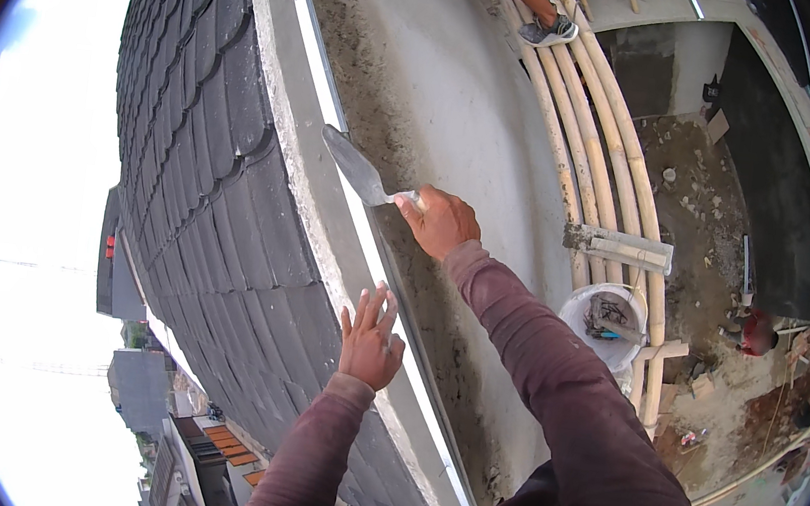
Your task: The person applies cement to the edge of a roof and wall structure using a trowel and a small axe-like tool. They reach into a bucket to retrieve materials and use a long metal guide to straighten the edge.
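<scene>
When looking down through the head view, find the trowel near the middle, its blade over the long white strip beside the smooth grey band. See its handle wrapped by the fingers of the right hand; see the left hand lower along the same ledge, at the strip, fingers loosely spread and apparently holding nothing. Cannot tell how hard either hand presses. Judge the strip as a weak point: if nudged by the blade or leaned on by the left hand, could shift out of line. If tilted too steeply, could also gouge the band, assuming a soft surface. If loosely gripped, might drop into the rough brown channel alongside. Mind the roof tiles beyond the ledge too: by overreaching that way, could lose balance. Watch, finally, the white bucket at the bamboo poles, near the right sleeve: if caught by an elbow, might tip toward the littered lower floor.
</scene>
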Motion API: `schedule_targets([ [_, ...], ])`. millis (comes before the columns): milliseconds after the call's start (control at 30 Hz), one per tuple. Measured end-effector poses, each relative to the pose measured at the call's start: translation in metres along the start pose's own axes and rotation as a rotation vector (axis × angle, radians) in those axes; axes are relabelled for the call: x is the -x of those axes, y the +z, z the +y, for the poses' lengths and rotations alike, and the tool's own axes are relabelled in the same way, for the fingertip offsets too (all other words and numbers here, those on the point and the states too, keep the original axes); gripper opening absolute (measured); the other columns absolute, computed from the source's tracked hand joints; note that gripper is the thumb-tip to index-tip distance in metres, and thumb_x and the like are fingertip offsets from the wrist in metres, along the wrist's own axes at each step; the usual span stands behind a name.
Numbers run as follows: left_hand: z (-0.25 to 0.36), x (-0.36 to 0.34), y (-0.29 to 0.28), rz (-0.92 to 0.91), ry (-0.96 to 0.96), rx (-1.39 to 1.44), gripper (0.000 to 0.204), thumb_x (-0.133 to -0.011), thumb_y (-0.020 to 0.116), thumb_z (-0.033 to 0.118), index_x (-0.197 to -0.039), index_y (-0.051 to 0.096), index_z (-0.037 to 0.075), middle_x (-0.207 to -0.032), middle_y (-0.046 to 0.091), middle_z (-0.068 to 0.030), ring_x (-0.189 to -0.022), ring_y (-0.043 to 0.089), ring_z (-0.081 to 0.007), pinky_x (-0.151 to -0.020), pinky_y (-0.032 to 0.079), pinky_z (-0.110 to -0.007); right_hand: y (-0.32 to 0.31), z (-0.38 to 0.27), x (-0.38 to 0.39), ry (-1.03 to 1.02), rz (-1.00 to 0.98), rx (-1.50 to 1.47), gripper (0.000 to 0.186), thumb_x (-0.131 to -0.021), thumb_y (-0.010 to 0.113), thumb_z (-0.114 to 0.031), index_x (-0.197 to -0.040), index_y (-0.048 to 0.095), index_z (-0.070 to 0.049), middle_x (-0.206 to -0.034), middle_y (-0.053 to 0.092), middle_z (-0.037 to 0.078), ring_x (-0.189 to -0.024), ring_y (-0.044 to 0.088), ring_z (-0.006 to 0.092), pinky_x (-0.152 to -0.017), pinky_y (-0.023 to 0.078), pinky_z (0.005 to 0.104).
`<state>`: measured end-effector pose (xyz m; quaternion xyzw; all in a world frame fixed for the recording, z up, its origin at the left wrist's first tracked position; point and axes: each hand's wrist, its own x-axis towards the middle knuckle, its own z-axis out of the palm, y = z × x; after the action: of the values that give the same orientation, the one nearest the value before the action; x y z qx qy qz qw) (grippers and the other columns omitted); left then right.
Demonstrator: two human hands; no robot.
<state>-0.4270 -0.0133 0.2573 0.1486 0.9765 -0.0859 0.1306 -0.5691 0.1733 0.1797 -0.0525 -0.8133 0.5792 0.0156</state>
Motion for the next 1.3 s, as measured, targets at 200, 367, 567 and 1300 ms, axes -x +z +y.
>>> schedule_targets([
  [200, -0.001, -0.005, 0.004, -0.007, 0.036, -0.031, 0.077, -0.086, 0.060, 0.015, -0.159, 0.037, 0.009, -0.169, 0.025, -0.0141, -0.156, 0.022, -0.0418, -0.123, 0.015, -0.067, -0.007, 0.058, -0.005, 0.216, -0.058, 0.044, 0.058, -0.101, 0.053, -0.058, -0.104, 0.072, -0.003, -0.094, 0.075, 0.021, -0.094, 0.072, 0.0417, -0.084, 0.057, 0.0488],
  [367, -0.004, 0.003, 0.005, 0.004, 0.004, -0.006, 0.078, -0.086, 0.059, 0.015, -0.159, 0.035, 0.009, -0.169, 0.025, -0.0136, -0.155, 0.022, -0.0426, -0.123, 0.014, -0.067, -0.011, 0.000, -0.017, 0.005, -0.061, 0.027, 0.060, -0.101, 0.052, -0.060, -0.112, 0.074, -0.005, -0.096, 0.076, 0.019, -0.094, 0.073, 0.0382, -0.086, 0.057, 0.0488],
  [567, 0.001, -0.004, 0.003, -0.016, 0.022, -0.004, 0.078, -0.085, 0.059, 0.015, -0.159, 0.035, 0.009, -0.170, 0.025, -0.0129, -0.156, 0.021, -0.0420, -0.124, 0.012, -0.066, -0.004, 0.056, -0.038, 0.156, 0.007, 0.026, 0.058, -0.101, 0.055, -0.057, -0.099, 0.071, -0.001, -0.086, 0.072, 0.024, -0.086, 0.071, 0.0439, -0.076, 0.056, 0.0509],
  [1300, 0.000, 0.003, 0.002, 0.028, -0.001, 0.004, 0.078, -0.083, 0.062, 0.015, -0.157, 0.037, 0.007, -0.169, 0.025, -0.0116, -0.156, 0.021, -0.0390, -0.124, 0.015, -0.066, -0.014, 0.036, -0.063, 0.187, 0.000, 0.159, 0.058, -0.101, 0.053, -0.057, -0.103, 0.071, -0.002, -0.097, 0.073, 0.025, -0.097, 0.070, 0.0463, -0.084, 0.055, 0.0533],
])
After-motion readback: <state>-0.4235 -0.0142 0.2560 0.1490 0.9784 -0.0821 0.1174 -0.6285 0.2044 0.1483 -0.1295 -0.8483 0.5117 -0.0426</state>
